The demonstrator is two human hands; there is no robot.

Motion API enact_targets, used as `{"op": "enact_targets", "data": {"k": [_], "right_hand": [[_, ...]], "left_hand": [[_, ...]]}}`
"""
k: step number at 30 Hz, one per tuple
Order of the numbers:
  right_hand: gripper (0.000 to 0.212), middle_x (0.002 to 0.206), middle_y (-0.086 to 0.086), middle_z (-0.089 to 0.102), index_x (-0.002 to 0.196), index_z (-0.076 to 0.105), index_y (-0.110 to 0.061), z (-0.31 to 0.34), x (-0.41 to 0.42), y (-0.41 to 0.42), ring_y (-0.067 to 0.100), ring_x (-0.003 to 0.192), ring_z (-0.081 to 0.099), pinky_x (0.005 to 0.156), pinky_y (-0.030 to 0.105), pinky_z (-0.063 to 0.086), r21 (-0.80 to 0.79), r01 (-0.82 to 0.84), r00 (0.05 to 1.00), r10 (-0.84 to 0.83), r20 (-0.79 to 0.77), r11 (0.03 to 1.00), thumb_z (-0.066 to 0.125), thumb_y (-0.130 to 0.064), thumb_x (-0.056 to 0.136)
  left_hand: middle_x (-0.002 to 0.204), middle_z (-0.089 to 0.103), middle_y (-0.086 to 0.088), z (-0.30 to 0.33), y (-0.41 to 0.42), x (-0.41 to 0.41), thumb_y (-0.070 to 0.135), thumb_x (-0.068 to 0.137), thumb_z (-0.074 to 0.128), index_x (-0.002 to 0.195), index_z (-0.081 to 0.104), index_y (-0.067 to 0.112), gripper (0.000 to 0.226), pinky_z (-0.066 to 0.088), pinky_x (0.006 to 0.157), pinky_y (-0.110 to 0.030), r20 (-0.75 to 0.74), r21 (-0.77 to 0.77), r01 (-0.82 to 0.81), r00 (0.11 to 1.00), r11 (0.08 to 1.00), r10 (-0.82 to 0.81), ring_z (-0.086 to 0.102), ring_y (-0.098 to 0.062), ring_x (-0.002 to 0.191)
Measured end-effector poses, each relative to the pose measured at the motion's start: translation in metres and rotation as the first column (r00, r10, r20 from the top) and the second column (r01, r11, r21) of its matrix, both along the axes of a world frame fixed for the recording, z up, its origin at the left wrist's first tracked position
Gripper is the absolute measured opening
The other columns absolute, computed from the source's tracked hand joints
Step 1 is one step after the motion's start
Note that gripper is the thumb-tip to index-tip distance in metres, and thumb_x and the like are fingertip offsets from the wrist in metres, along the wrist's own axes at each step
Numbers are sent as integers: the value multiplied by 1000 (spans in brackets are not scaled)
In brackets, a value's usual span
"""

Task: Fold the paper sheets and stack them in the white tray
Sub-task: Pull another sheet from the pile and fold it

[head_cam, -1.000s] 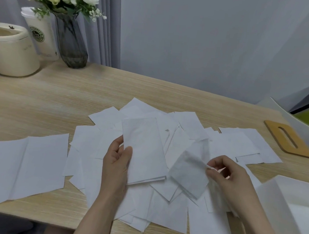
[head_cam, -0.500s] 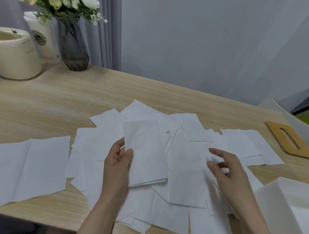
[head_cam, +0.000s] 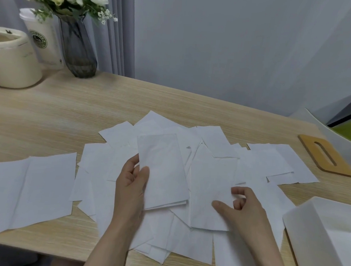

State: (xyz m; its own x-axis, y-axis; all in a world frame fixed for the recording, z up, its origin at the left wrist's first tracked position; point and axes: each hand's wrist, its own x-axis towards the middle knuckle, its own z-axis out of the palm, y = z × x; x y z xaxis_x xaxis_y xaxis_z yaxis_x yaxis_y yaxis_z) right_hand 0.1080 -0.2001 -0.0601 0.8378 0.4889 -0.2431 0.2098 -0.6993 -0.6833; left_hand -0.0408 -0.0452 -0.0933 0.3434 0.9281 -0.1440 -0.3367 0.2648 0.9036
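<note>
Pale wooden tabletop (head_cam: 73,114) against a grey wall, covered with a scatter of loose paper sheets (head_cam: 256,166). Left hand (head_cam: 131,183) has its grip round a folded stack (head_cam: 162,171), thumb on top, raised above the scatter. Just right of that stack, the right hand (head_cam: 242,209) rests on a flat sheet (head_cam: 210,194), fingers curled, thumb pressing down. Further right of the stack, the white tray (head_cam: 300,233) sits at the tabletop's edge.
</note>
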Motion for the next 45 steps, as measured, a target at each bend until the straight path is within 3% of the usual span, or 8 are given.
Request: {"op": "enact_targets", "data": {"k": [11,18,23,27,29,34,40,45], "right_hand": [[16,45,-11,57,81,67,-22,7,-1,-12,15,56,50,66,32,42,132,24,997,-14,-81,991,68,-39,82],[11,51,-10,56,77,64,-27,17,-2,-15,17,65,56,55,30,37,107,24,970,-49,239,994,62,-32,87],[14,59,6,59,75,64,-18,16,3,-11,18,59,50,60,29,37,434,60,991,-107,83,899,65,-17,88],[17,46,-8,51,74,61,-13,18,-6,2,3,41,39,44,10,31,548,45,998,-17,-56,835,62,-7,89],[18,50,-6,57,72,62,-14,19,-15,10,10,46,40,44,14,32,586,46,990,42,-135,809,62,-8,89],[12,52,-1,60,77,62,-8,16,-39,35,1,42,42,43,10,32,627,-2,959,180,-220,779,61,-5,89],[14,55,8,47,75,64,-13,-1,-50,54,11,50,32,54,26,27,560,-97,971,202,-129,823,65,-12,89],[11,50,0,53,77,64,-14,-5,-50,55,8,52,43,56,22,33,522,-139,977,202,-65,842,64,-14,89]], "left_hand": [[89,75,8,-2,1,0,-2,97,48,111,62,21,30,54,66,-19,13,5,10,1000,1000,-10,70,-6,81],[87,76,10,0,0,-1,-1,98,48,108,62,23,30,54,63,-17,-1,16,16,1000,1000,-16,70,-5,79],[94,75,8,-1,1,-1,9,100,49,111,64,25,25,52,69,-23,-33,20,17,999,1000,-17,70,-7,84],[103,74,7,-1,1,0,14,102,47,113,65,26,24,50,77,-29,-62,26,17,998,1000,-15,69,-11,95],[109,73,4,-1,2,-1,15,102,46,116,64,26,25,50,80,-31,-74,22,18,997,1000,-16,68,-15,101],[115,71,2,-1,2,-1,14,102,46,119,64,26,27,51,87,-33,-93,19,26,995,999,-24,66,-18,107],[107,74,-1,2,2,-2,14,100,51,108,68,32,26,49,76,-31,-71,-19,20,997,1000,-21,68,-14,94],[110,73,0,4,1,-2,14,100,50,110,68,30,26,49,80,-32,-66,-15,13,998,1000,-13,67,-17,102]]}}
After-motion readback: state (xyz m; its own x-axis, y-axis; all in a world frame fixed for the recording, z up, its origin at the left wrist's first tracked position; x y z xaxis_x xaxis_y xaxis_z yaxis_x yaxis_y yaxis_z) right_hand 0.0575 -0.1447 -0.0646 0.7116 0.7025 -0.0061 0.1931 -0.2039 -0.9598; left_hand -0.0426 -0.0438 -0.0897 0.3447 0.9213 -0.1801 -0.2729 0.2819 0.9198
